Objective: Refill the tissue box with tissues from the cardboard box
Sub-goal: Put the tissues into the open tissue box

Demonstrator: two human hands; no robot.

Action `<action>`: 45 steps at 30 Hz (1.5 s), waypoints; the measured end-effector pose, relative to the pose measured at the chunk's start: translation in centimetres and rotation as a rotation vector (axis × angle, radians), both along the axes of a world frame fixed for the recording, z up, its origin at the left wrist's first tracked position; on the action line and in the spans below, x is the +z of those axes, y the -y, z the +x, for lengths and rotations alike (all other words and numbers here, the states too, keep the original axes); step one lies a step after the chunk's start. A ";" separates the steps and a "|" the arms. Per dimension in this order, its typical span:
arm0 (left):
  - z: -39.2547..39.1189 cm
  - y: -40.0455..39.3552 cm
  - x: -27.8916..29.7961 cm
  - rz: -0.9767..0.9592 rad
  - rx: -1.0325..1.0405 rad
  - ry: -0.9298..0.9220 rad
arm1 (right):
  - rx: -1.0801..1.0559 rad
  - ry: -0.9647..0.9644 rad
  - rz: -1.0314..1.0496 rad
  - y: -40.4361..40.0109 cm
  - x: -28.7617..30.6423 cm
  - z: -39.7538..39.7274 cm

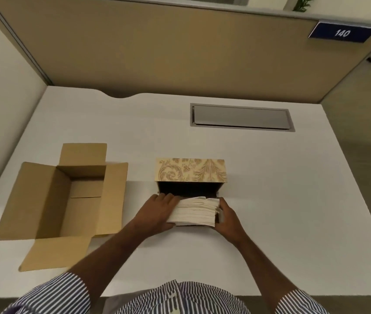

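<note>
A cream tissue box (191,172) with a tan floral pattern lies on the white desk (270,189), its dark open side facing me. A stack of white tissues (194,211) sits at that opening, partly inside it. My left hand (157,214) grips the stack's left end and my right hand (230,217) grips its right end. The brown cardboard box (66,196) stands to the left with all flaps open; its inside looks empty.
A grey cable-tray cover (241,117) is set into the desk at the back right. A tan partition wall (157,53) runs behind the desk, with a blue sign (342,32) reading 140. The desk's front edge is near my striped shirt.
</note>
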State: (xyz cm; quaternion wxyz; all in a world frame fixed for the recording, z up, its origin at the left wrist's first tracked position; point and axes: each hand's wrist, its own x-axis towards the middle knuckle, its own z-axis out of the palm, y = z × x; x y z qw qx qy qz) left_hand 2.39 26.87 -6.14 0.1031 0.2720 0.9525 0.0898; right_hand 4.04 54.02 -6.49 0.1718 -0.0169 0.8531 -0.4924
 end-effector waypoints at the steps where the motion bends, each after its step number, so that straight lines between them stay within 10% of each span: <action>1: 0.2 0.6 -0.2 0.008 0.022 0.021 | 0.008 -0.006 0.010 -0.3 -0.4 -0.1; 24: 1.4 1.9 -2.5 0.611 0.578 0.387 | 0.004 -0.102 0.030 -1.7 -3.6 -1.3; 45: 0.0 1.0 -3.6 1.057 1.113 0.605 | -0.409 0.347 -0.317 -1.1 -1.2 -3.9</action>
